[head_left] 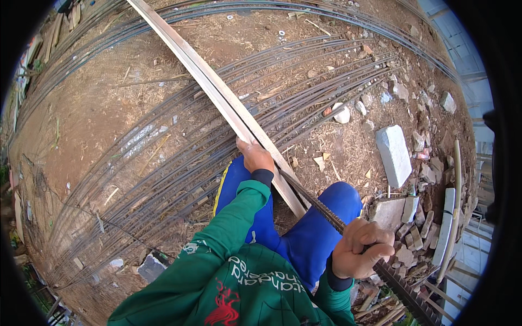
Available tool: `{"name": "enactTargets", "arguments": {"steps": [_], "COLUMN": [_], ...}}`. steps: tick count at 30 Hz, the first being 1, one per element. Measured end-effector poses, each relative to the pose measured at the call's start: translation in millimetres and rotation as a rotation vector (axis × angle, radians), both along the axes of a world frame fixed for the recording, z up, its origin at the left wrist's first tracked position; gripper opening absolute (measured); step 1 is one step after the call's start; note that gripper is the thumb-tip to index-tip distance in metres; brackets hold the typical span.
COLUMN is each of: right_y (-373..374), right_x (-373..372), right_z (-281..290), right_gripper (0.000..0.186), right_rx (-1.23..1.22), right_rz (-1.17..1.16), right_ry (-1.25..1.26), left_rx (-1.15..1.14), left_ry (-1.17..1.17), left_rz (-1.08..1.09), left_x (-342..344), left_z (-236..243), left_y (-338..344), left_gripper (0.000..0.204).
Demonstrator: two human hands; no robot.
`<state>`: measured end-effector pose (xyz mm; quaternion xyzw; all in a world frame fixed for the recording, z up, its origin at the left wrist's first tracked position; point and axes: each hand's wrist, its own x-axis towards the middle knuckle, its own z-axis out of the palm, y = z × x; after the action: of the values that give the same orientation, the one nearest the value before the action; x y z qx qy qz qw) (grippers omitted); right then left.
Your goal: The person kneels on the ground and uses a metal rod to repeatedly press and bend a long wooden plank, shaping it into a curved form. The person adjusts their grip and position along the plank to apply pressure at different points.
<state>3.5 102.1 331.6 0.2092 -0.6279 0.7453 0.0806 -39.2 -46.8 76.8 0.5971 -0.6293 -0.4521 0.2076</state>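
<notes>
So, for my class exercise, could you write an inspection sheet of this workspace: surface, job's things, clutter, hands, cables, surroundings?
Surface: brown soil, strewn with straw.
Job's things: long timber strips side by side, crossing over steel rods; ribbed rebar, its far end beside the strips.
Clutter: pale block, broken stones and a pale pole, right.
Hands: left hand holds the timber strips; right hand is closed around the rebar.
Cables: nothing seen that is clearly one.
Surroundings: pale blue panels, right edge; material unclear.
</notes>
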Motion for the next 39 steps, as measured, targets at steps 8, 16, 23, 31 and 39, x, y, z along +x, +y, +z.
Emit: {"name": "enactTargets", "arguments": {"steps": [8, 16, 23, 31, 39], "right_y": [-5, 12, 31, 12, 41], "right_x": [-75, -209, -200, -26, 21], "right_z": [-2, -17, -13, 39, 161], "right_gripper": [0.045, 0.041, 0.039, 0.044, 0.035], "right_rx": [-0.018, -0.036, -0.074, -0.069, -0.056], "right_rz": [-0.158, -0.333, -0.293, 0.179, 0.165], "right_ry": [-0.013, -0.254, -0.221, 0.101, 0.250], "left_rx": [-0.123, -0.103, -0.051, -0.047, 0.113], "left_ry": [-0.005, -0.006, 0.036, 0.056, 0.062], "left_rz": [-0.035, -0.070, -0.017, 0.042, 0.044], "left_x": [13, 14, 12, 19, 27], "left_z": [-16, -15, -14, -18, -11], "left_y": [-4, -5, -5, -7, -10], "left_gripper": [0.050, 0.052, 0.052, 0.054, 0.060]}}
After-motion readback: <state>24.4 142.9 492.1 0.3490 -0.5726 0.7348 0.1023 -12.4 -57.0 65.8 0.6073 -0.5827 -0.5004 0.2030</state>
